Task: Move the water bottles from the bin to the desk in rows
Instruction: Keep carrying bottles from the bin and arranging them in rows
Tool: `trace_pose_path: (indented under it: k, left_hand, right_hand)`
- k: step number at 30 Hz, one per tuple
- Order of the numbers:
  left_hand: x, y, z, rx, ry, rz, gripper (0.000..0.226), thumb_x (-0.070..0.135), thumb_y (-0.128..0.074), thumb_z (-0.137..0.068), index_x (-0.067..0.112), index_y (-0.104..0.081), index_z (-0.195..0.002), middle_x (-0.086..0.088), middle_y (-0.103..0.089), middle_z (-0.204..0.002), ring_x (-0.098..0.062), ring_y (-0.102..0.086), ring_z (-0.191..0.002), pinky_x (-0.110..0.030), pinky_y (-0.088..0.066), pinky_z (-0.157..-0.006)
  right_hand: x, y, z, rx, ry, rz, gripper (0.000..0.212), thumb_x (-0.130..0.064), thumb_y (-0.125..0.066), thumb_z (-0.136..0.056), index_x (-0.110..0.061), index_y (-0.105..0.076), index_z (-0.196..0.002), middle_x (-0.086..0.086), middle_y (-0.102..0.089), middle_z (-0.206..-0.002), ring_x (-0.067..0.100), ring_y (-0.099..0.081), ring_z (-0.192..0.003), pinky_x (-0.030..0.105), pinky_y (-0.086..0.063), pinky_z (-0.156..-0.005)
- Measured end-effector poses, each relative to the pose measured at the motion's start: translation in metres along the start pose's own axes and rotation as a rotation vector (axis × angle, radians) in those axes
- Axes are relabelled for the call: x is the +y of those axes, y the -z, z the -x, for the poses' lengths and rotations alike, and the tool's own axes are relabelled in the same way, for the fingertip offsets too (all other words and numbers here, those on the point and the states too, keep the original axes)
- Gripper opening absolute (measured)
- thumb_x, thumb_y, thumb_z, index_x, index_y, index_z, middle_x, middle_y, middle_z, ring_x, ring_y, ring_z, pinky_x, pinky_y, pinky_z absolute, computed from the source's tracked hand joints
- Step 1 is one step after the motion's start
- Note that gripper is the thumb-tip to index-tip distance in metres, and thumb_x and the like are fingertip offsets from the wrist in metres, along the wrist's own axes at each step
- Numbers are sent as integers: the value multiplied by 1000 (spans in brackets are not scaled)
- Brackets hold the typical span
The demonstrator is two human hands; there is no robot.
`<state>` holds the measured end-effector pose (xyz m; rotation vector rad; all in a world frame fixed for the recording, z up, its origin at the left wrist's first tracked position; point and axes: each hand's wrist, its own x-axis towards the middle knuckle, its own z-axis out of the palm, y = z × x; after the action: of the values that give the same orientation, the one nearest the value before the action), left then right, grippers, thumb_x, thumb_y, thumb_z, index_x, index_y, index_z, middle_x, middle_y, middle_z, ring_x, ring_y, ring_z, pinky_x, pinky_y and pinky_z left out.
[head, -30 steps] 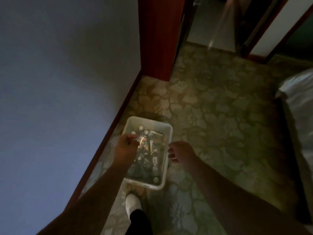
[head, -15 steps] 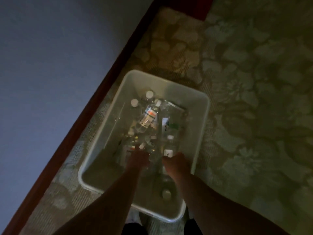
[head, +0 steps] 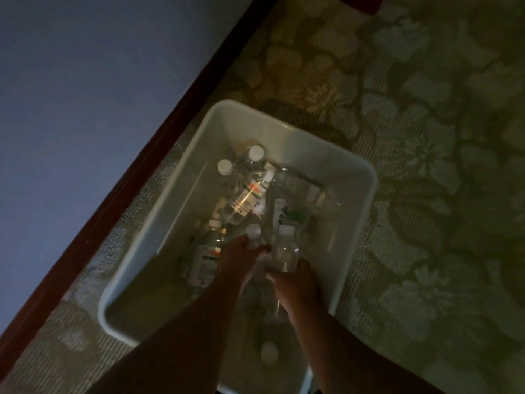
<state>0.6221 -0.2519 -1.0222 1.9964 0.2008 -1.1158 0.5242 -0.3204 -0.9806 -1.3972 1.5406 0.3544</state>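
A white plastic bin [head: 366, 177] stands on the carpet and holds several clear water bottles with white caps, some upright, some lying down. One labelled bottle [head: 245, 197] lies slanted near the middle. Both of my hands are down inside the bin. My left hand [head: 237, 258] grips a bottle whose white cap [head: 253, 230] shows above the fingers. My right hand [head: 295, 280] grips another clear bottle [head: 285, 248] by its body, cap pointing away from me. The room is dim. No desk is in view.
The bin sits beside a grey wall [head: 85, 95] with a dark red baseboard [head: 159, 149] running diagonally. Patterned floral carpet [head: 426, 137] spreads to the right of the bin.
The view has dropped from the room to close over the bin. Both hands went from above the rim down among the bottles, and each now grips a bottle.
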Motion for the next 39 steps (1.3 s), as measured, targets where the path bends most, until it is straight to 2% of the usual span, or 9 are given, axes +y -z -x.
trace_pose_path:
  k: [2,6,9,12,17,24,29,33,39]
  left_hand:
    - [10,15,28,-70,-52,141,21,23,-82,-80,29,-72,-98,7,-77,-93,-13,-74,-88,-34,-59,-76]
    - [63,66,91,-203,-72,425,25,4,-73,-82,15,-69,-104,0,-79,-94,-14,-76,-84,-23,-58,-63]
    - [105,111,151,-218,-125,500,29,20,-70,-85,16,-70,-114,-9,-76,-111,-29,-74,-99,-34,-59,-76]
    - [146,158,219,-193,-123,619,33,35,-61,-87,7,-69,-104,-17,-72,-99,-34,-69,-84,-37,-58,-72]
    - [206,236,373,-170,-313,650,61,58,-75,-76,3,-63,-98,-14,-69,-85,-25,-68,-74,-39,-55,-68]
    - [231,331,601,217,-518,891,63,48,-81,-71,13,-70,-121,-18,-71,-115,-41,-70,-102,-50,-57,-80]
    - [199,371,758,510,-603,1002,67,52,-90,-53,15,-73,-106,-13,-69,-100,-33,-68,-83,-47,-56,-73]
    - [147,382,877,759,-646,973,48,33,-85,-59,18,-70,-102,-13,-66,-90,-30,-68,-84,-46,-57,-75]
    - [31,387,1030,1155,-621,937,45,29,-81,-55,27,-72,-100,0,-67,-82,-17,-67,-76,-35,-58,-68]
  right_hand:
    - [-4,22,20,-16,70,-25,55,-30,-86,-73,-20,-62,-123,4,-68,-117,15,-66,-87,12,-49,-57]
    - [-35,77,65,-218,116,-271,61,-8,-77,-81,-25,-52,-133,5,-66,-117,20,-68,-96,30,-55,-66]
    - [-72,113,106,-356,161,-412,47,1,-59,-89,-21,-56,-131,3,-74,-102,18,-71,-92,32,-54,-71]
    - [-126,138,170,-486,270,-359,33,-29,-62,-92,-30,-61,-125,2,-73,-114,23,-71,-103,42,-56,-81]
    - [-212,179,316,-661,479,-164,54,-61,-80,-58,-42,-67,-107,-12,-76,-94,6,-74,-78,27,-56,-61]
    - [-277,204,526,-975,731,-15,13,-41,-75,-78,-38,-77,-90,0,-78,-90,16,-75,-80,27,-58,-61]
    - [-265,184,664,-1272,870,142,50,-41,-58,-75,-21,-65,-120,19,-74,-100,35,-73,-86,42,-58,-70]
    - [-222,160,782,-1495,1010,364,87,-65,-84,-47,-23,-59,-119,16,-69,-108,32,-73,-91,41,-62,-72]
    - [-115,104,935,-1732,1156,463,56,-57,-77,-58,-40,-65,-110,0,-71,-107,15,-72,-93,27,-59,-68]
